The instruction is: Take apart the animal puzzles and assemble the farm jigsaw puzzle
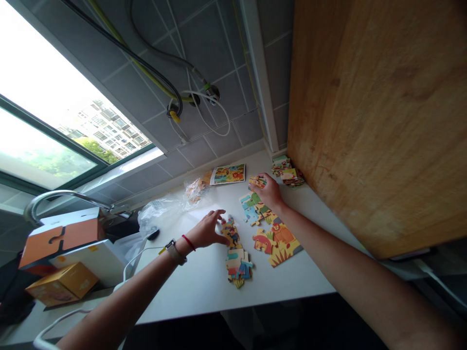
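My left hand [208,229], with a watch and a red cord at the wrist, has its thumb and fingers apart beside a group of puzzle pieces [231,233] showing a small figure. More loose puzzle pieces [239,266] lie overlapping just below it. My right hand [269,190] is closed around a small stack of puzzle pieces [257,181]. Under my right wrist and forearm lies a partly joined puzzle [284,239] with a lion and plants. Its upper part shows blue and green pieces [251,208]; my forearm hides some of it.
A printed picture card [228,174] lies at the back beside plastic bags [162,210]. Piles of puzzle pieces [288,171] stand by the wooden panel [365,121] on the right. Boxes [63,282], a faucet [73,193] and a white cable [136,253] are on the left.
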Motion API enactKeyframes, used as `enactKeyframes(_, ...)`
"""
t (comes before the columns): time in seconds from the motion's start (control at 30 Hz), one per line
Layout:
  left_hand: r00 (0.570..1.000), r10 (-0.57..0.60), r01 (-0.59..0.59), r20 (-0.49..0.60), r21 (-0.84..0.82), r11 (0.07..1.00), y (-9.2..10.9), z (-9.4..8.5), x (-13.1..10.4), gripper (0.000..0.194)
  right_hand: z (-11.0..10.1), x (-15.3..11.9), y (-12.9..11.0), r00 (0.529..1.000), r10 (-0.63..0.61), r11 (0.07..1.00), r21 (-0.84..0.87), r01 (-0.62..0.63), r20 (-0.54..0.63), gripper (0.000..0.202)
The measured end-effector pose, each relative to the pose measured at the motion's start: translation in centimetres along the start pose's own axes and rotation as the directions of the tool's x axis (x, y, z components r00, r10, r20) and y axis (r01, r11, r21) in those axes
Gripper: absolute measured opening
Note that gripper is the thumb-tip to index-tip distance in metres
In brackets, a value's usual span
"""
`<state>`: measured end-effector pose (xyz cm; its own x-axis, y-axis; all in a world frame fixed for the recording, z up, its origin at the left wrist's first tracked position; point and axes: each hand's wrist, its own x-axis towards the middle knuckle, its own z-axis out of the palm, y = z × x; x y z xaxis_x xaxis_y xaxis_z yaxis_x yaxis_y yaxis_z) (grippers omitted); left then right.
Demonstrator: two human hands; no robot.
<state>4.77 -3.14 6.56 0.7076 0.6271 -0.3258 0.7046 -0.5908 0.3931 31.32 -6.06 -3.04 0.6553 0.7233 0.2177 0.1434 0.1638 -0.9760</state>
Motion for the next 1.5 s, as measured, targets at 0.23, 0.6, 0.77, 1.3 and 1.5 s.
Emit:
enactKeyframes(0.23,0.999,0.023,-0.027,0.048,0.081,0.996,-0.3,-0.3,1.5,0.082,-0.1,-0.1,-0.2,1.000,-0.016,1.000,-0.023,0.016,-0.009,0.029)
enactKeyframes(0.6,0.996,-0.073,0.067,0.043,0.127,0.990,0.7,-1.0,1.1,0.033,-0.1,0.0,-0.2,1.000,-0.013,1.000,-0.008,0.013,0.000,0.030)
enactKeyframes(0.77,0.947,-0.104,0.132,0.304,-0.072,0.989,1.1,-2.4,1.0,0.037,0.0,0.0,-0.1,1.000,0.008,1.000,0.010,-0.009,0.015,0.031)
enactKeyframes(1.3,0.897,-0.057,0.234,0.439,-0.360,0.903,4.2,-1.6,-0.5,0.059,-0.1,-0.1,-0.2,1.000,-0.010,1.000,-0.018,0.010,0.013,0.029)
enactKeyframes(1.5,0.958,0.018,-0.019,0.285,-0.001,1.000,5.5,0.1,-3.1,0.037,-0.1,0.0,-0.2,1.000,-0.018,0.999,-0.026,0.018,0.005,0.030)
